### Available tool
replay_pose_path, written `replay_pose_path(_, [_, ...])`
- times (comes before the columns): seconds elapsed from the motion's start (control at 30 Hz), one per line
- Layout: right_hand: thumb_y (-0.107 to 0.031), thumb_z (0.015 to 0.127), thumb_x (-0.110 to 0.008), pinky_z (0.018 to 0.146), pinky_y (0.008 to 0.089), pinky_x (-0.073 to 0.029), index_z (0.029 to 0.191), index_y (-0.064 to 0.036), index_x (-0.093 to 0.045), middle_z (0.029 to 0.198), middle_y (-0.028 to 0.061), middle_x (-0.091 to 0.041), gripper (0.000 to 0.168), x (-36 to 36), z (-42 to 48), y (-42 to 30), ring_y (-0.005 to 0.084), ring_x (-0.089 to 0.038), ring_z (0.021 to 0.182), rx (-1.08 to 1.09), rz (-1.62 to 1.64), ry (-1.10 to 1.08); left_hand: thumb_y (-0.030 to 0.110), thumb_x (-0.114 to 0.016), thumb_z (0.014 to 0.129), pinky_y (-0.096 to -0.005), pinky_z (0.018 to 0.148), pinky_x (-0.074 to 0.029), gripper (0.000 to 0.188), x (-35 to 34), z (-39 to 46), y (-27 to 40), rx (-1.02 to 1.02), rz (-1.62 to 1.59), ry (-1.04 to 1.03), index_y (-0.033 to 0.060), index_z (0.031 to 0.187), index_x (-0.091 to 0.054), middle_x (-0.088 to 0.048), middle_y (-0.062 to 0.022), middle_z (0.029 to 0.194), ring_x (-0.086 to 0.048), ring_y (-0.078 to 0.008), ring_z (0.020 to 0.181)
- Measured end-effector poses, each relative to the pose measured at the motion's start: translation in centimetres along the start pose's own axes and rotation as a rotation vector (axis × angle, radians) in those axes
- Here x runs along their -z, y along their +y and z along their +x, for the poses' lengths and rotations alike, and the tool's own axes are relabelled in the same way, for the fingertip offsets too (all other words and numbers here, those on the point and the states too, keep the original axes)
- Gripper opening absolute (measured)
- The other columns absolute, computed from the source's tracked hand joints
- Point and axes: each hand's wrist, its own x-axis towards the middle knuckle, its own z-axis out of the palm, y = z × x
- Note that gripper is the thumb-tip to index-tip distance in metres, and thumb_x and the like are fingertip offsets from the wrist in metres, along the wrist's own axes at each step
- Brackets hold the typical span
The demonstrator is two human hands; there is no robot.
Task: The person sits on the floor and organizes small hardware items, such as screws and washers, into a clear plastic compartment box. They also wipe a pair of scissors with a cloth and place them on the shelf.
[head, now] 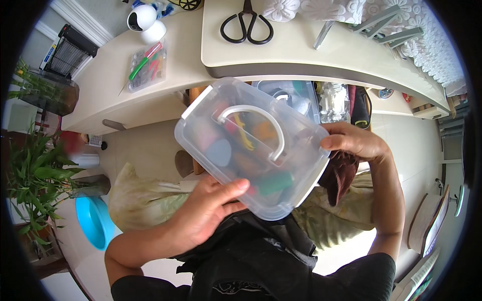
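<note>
A clear plastic storage box with a white carrying handle is held tilted above my lap. My left hand grips its lower left edge, the thumb resting on the lid. At the upper right corner, my right hand has hold of the rim. Through the cloudy lid show several coloured items, among them a green one, a yellow one and a grey-blue round one; what they are cannot be made out. Beneath my right hand hangs a dark brown cloth.
An open drawer beyond the box holds another clear bin and plastic-wrapped items. On the desk lie black-handled scissors, a compartment case with a green-handled seam ripper, and a white camera. A blue basin stands left.
</note>
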Motion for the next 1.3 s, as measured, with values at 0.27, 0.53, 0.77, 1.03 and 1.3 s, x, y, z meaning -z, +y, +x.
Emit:
replay_pose_path(0.27, [-0.041, 0.090, -0.068, 0.101, 0.0281, -0.043, 0.126, 0.007, -0.063, 0.116, 0.0113, -0.067, 0.060, 4.9, -0.5, 0.8, 0.0169, -0.059, 0.110, 0.096, -0.023, 0.231, 0.016, -0.069, 0.095, -0.0339, 0.108, -0.042, 0.041, -6.3, 4.0, -4.0, -0.072, -0.199, -0.004, 0.0079, 0.132, -0.053, -0.058, -0.0038, 0.130, -0.053, -0.0145, 0.124])
replay_pose_path(0.53, [-0.042, 0.089, -0.071, 0.100, 0.0297, -0.046, 0.130, 0.004, -0.061, 0.120, 0.0149, -0.067, 0.063, 5.8, 0.2, 1.4, 0.0194, -0.062, 0.110, 0.091, -0.044, 0.508, 0.021, -0.069, 0.096, -0.0321, 0.109, -0.042, 0.038, -9.0, 8.2, -6.2, -0.125, -0.245, -0.044, 0.0037, 0.127, -0.055, -0.057, -0.0029, 0.128, -0.053, -0.0123, 0.120])
replay_pose_path(0.77, [-0.032, 0.090, -0.072, 0.080, 0.0295, -0.053, 0.119, -0.002, -0.070, 0.095, 0.0112, -0.073, 0.042, 6.1, 0.0, 0.8, 0.0167, -0.067, 0.085, 0.216, -0.336, 0.729, 0.024, -0.064, 0.099, -0.0340, 0.106, -0.043, 0.041, -9.7, 8.7, -6.3, 0.093, -0.210, -0.203, 0.0010, 0.131, -0.053, -0.055, -0.0071, 0.131, -0.054, -0.0138, 0.119])
replay_pose_path(1.03, [-0.023, 0.086, -0.069, 0.071, 0.0336, -0.052, 0.094, 0.000, -0.072, 0.078, 0.0147, -0.070, 0.025, 4.2, -4.3, -0.9, 0.0237, -0.066, 0.069, 0.206, -0.699, 0.829, 0.015, -0.068, 0.094, -0.0288, 0.081, -0.051, 0.039, -5.4, 4.4, 2.8, -0.871, 1.147, -0.104, 0.0032, 0.128, -0.052, -0.062, -0.0091, 0.116, -0.060, -0.0153, 0.101])
replay_pose_path(1.3, [-0.043, 0.101, -0.057, 0.066, 0.0295, -0.044, 0.096, 0.001, -0.067, 0.072, 0.0074, -0.058, 0.045, 4.8, -3.2, 2.7, 0.0145, -0.052, 0.069, 0.102, -0.491, 0.435, 0.037, -0.062, 0.099, -0.0302, 0.071, -0.047, 0.042, 2.3, 7.0, 4.5, -0.677, 1.128, 0.394, 0.0011, 0.119, -0.055, -0.058, -0.0037, 0.086, -0.053, -0.0133, 0.077])
